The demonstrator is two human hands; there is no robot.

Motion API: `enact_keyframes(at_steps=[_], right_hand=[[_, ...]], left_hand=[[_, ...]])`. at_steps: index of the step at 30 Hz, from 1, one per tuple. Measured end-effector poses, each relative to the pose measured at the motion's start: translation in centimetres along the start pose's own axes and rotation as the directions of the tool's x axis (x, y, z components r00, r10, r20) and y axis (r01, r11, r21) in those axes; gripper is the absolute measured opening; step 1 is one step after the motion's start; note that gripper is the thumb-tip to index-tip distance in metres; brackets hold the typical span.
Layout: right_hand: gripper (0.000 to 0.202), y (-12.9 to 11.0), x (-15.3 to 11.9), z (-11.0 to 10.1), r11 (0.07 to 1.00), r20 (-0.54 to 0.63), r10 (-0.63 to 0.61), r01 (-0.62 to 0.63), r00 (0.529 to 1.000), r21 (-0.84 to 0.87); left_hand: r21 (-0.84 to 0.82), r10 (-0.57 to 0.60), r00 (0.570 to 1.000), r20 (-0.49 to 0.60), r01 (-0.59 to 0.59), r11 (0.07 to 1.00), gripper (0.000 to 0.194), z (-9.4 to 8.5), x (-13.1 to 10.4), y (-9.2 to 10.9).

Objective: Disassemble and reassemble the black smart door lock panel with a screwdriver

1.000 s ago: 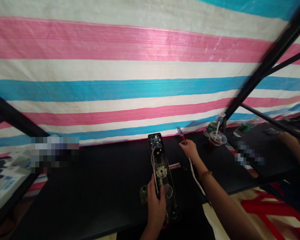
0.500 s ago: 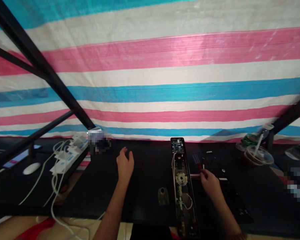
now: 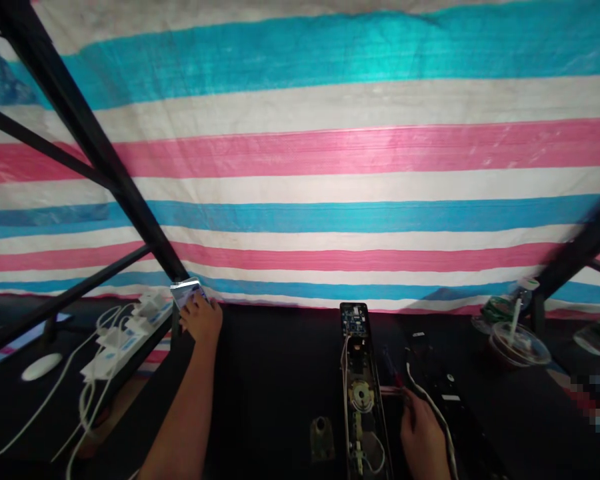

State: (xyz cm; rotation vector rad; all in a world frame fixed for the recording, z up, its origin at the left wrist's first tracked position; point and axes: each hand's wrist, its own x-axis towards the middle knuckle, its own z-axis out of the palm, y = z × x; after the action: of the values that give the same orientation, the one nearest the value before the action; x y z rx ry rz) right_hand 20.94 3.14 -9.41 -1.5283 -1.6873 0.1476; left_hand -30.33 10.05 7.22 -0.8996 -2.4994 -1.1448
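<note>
My left hand (image 3: pixel 203 321) reaches to the far left of the black table, its fingers spread over a small grey-blue object (image 3: pixel 186 291) by the metal post. To the right, my right hand (image 3: pixel 423 433) is closed around the red end of a screwdriver (image 3: pixel 394 373), beside a long open device housing (image 3: pixel 361 393). That housing shows a blue circuit board (image 3: pixel 355 321), thin wires and a round part. A small dull block (image 3: pixel 322 439) with a hole lies left of the housing.
A white power strip (image 3: pixel 125 343) with plugs and cables and a white mouse (image 3: pixel 42 367) are at the left. A lidded cup with a straw (image 3: pixel 519 345) stands at the right. Black frame bars (image 3: pixel 105 170) slant before a striped sheet (image 3: pixel 330 153).
My left hand has moved left and forward onto the small object by the post. The view has tilted up, so the table sits lower. A pale cable now shows beside my right hand.
</note>
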Motion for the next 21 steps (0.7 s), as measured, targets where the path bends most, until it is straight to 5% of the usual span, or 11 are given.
enact_keyframes(at_steps=[4,8,11,13,14,17,21], right_hand=[[0.038,-0.2,0.3,-0.5,0.997,-0.015,0.032,-0.033,0.999,-0.067],[0.041,-0.4,1.4,-1.4,0.990,0.021,0.088,-0.086,0.996,-0.112],[0.042,-0.4,2.1,-2.0,0.987,0.031,0.080,-0.075,0.996,-0.140],[0.041,-0.4,2.3,-2.2,0.989,0.045,0.051,-0.044,0.998,-0.144],[0.041,-0.4,2.3,-2.2,0.989,0.051,0.037,-0.029,0.998,-0.143],[0.041,-0.3,2.2,-2.1,0.990,0.063,-0.002,0.011,0.998,-0.138],[0.040,0.2,1.9,-1.6,0.992,0.092,-0.036,0.047,0.995,-0.120]], left_hand=[[-0.176,0.040,0.997,0.072,-0.027,0.984,0.052,-0.5,-2.1,2.2],[-0.406,0.111,0.938,0.327,0.034,0.913,0.040,-0.4,-12.1,5.1],[-0.525,0.191,0.830,0.523,0.138,0.839,0.042,-1.4,-22.3,7.2],[-0.601,0.226,0.667,0.710,0.407,0.687,0.051,-2.6,-27.9,8.3],[-0.593,0.226,0.619,0.752,0.486,0.642,0.055,-3.3,-30.0,8.7],[-0.535,0.129,0.600,0.790,0.571,0.622,0.063,-4.9,-33.6,9.1],[-0.478,0.083,0.563,0.822,0.604,0.637,0.071,-5.5,-35.2,8.4]])
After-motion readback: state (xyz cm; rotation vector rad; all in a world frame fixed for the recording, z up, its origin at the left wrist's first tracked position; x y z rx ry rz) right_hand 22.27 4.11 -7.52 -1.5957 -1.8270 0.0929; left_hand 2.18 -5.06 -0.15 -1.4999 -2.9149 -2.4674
